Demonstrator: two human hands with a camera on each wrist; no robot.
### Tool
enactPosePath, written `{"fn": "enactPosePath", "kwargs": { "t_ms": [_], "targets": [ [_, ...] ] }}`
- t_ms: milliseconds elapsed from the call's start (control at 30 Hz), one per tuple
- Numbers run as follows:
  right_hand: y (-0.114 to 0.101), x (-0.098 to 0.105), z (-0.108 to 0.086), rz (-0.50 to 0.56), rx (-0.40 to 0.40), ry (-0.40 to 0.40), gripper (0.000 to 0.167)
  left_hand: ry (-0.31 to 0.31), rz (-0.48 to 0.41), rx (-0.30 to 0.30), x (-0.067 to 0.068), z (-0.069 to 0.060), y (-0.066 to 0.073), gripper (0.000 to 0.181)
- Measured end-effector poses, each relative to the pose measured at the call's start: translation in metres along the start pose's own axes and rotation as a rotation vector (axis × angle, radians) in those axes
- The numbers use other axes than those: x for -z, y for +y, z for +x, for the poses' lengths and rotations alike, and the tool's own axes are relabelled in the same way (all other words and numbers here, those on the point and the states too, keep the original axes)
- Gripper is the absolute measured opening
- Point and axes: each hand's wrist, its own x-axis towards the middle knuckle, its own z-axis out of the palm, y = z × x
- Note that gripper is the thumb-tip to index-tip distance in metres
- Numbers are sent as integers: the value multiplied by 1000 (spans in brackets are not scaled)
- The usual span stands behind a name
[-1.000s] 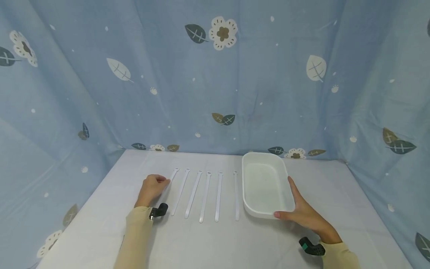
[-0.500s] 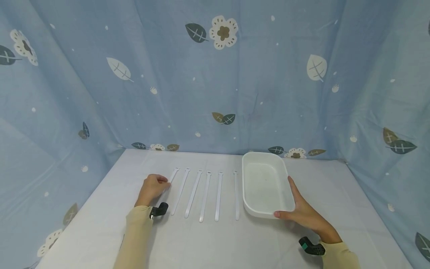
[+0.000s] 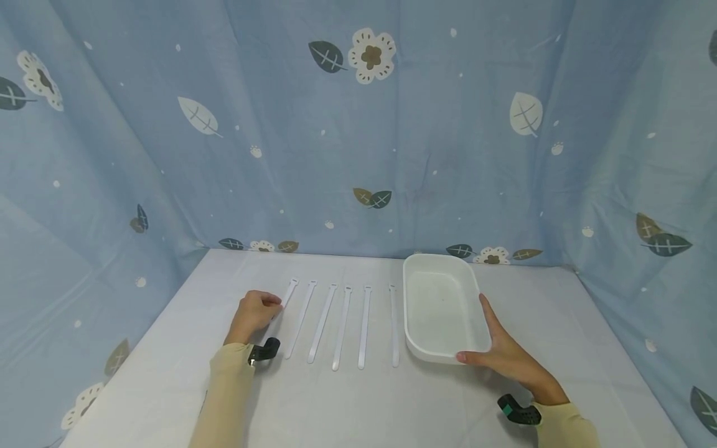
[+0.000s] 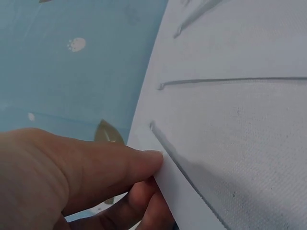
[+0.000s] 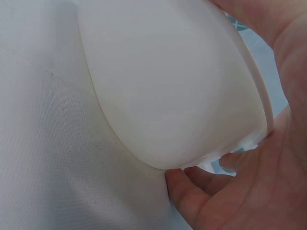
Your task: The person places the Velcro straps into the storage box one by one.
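My left hand [image 3: 252, 315] pinches the leftmost flat white strap [image 3: 289, 291], which has a wider head at its far end. In the left wrist view the thumb lies on this strap [image 4: 184, 199] and curled fingers sit behind its edge. On the right, my right hand [image 3: 510, 356] grips the near right corner of a white plastic tub [image 3: 406, 305]. Its thumb is at the near rim and its fingers run along the right side. From the right wrist, the tub's outer wall [image 5: 168, 86] fills the middle, with fingertips against its lower edge.
Several similar white straps [image 3: 342, 330] lie in a spaced row between the left hand and the tub. All rest on a white tabletop [image 3: 358, 407]. A blue printed curtain [image 3: 280, 155] hangs at the table's back and sides.
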Motion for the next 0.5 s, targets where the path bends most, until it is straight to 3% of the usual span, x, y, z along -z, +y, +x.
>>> {"fn": "enactPosePath", "kwargs": {
  "t_ms": [500],
  "targets": [
    [3, 0, 1, 1, -21, 0, 132, -38, -38, -23, 7, 0, 2, 24]
  ]
}}
